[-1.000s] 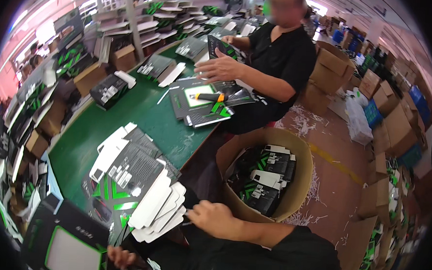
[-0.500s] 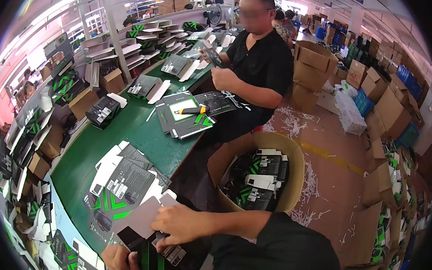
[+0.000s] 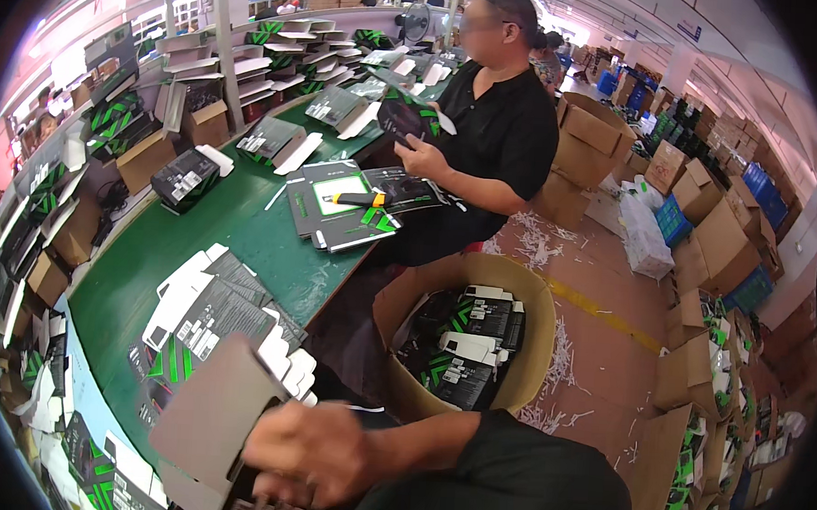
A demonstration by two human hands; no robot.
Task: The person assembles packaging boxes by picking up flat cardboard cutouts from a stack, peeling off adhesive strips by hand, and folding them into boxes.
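Note:
My right hand (image 3: 311, 448) is blurred by motion, its fingers curled at the edge of a black box (image 3: 246, 503). The box's plain grey-white flap (image 3: 211, 411) stands raised beside my knuckles. My left hand is not in view. On the green table, just beyond the box, lies a fanned stack of flattened black-and-green printed cartons (image 3: 225, 315) with white tabs. The near end of that stack is hidden by the raised flap.
A yellow-and-black utility knife (image 3: 360, 199) lies on more cartons (image 3: 313, 222). Across the table corner a person in black (image 3: 499, 121) holds a carton (image 3: 406, 116). A large round cardboard bin (image 3: 537, 354) holds packed boxes. Paper shreds (image 3: 564, 365) litter the floor.
The box flap has swung up and left, and my right hand has moved lower. My left hand has gone from view. The other person's carton is turned differently.

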